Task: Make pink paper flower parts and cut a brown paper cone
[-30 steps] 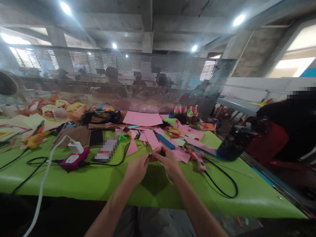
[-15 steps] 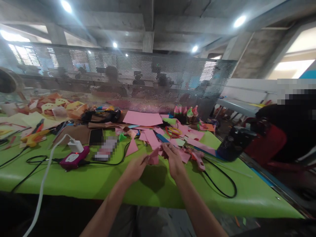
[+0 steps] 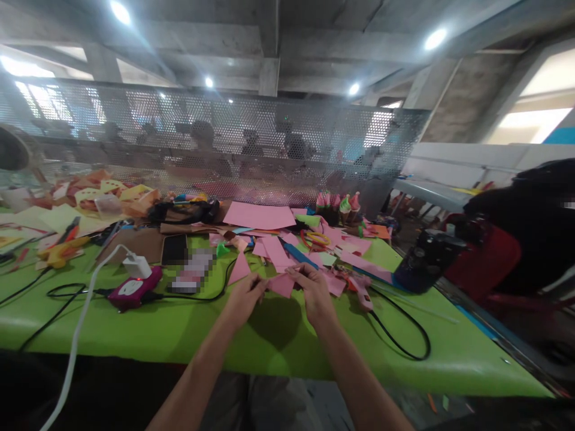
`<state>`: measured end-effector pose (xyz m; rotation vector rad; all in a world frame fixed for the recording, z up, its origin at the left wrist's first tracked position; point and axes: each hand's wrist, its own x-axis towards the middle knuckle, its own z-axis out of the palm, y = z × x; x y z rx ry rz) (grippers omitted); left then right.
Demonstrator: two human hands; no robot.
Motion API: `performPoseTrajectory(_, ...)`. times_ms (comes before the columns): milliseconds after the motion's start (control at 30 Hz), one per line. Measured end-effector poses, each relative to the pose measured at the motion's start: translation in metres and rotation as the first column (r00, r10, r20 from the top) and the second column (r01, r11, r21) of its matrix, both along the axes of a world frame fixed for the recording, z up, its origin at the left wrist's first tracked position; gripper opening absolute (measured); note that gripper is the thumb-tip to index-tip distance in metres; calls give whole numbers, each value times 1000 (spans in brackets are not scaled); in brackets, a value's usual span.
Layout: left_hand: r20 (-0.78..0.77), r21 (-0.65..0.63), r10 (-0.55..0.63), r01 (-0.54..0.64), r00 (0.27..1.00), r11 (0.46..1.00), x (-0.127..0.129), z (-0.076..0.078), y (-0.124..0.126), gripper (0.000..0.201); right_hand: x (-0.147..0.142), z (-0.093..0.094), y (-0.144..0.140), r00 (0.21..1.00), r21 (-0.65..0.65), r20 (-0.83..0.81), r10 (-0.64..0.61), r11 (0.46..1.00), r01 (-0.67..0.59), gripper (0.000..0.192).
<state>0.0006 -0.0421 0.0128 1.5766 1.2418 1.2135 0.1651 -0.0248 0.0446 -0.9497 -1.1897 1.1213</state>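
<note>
Holding one pink piece are two hands.

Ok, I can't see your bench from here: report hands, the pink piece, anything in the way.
Left hand and right hand pinching pink piece between them. Piece held above green table. Pink scraps close beyond, pink corded tool off right.

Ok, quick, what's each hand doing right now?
Left hand: closed, fingers pinching one side of a pink piece.
Right hand: closed, pinching the same piece at its other side.
</note>
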Motion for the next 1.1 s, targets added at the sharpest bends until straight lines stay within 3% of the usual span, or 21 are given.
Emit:
performPoseTrajectory(133,86,-63,-80,85,993,994,0,-4,2,34,0,1,0,999,6,-32,-13,1000,13,25)
performPoseTrajectory(267,94,-94,-31,40,995,995,0,-4,2,32,1,0,1,999,-3,-50,-15,1000,15,26)
performPoseTrajectory(467,105,-50,-6,11,994,999,-1,-1,1,28,2,-1,1,999,21,-38,-21,1000,22,26)
performPoseTrajectory(733,213,-17,-39,44,976,999,0,4,0,30,5,-7,6,994,-7,-104,-18,1000,17,28)
performPoseTrajectory(933,282,2,11,-12,959,1000,0,6,-1,31,9,-12,11,980,-36,-197,-27,999,21,33)
performPoseTrajectory(1100,242,11,-15,12,970,1000,-1,4,-1,30,8,-13,11,976,-49,-218,-28,999,18,32)
